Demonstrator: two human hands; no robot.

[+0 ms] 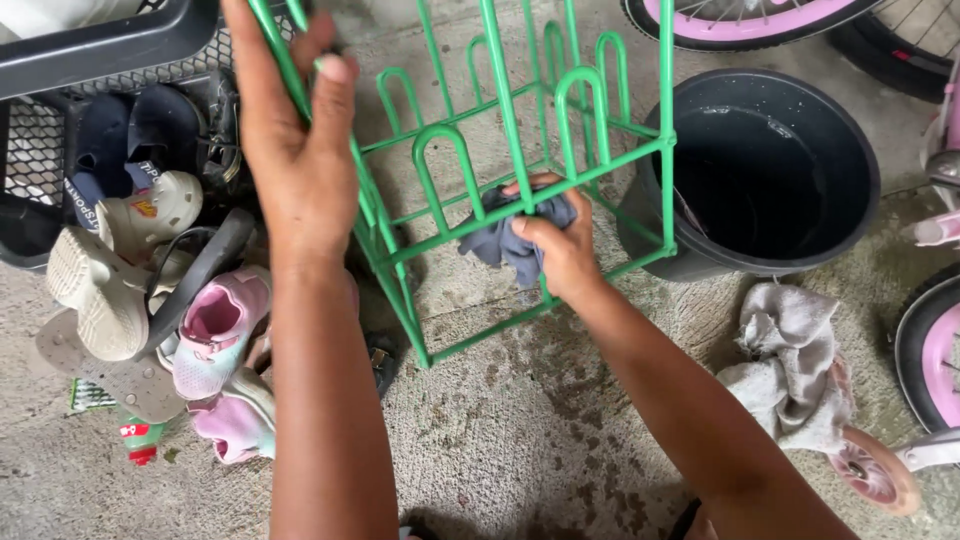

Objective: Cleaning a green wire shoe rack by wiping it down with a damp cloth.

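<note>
A green wire rack (520, 130) stands tilted on the concrete floor in the middle of the head view. My left hand (295, 130) grips one of its upper bars at the top left. My right hand (560, 245) presses a crumpled grey-blue cloth (500, 240) against a lower crossbar of the rack, with the fingers closed around the cloth.
A black bucket (850, 170) holding water stands right of the rack. A grey rag (795, 360) lies on the floor below it. Several shoes and sandals (150, 300) pile up at the left by a black basket (60, 120). Pink bicycle wheels (925, 350) edge the right side.
</note>
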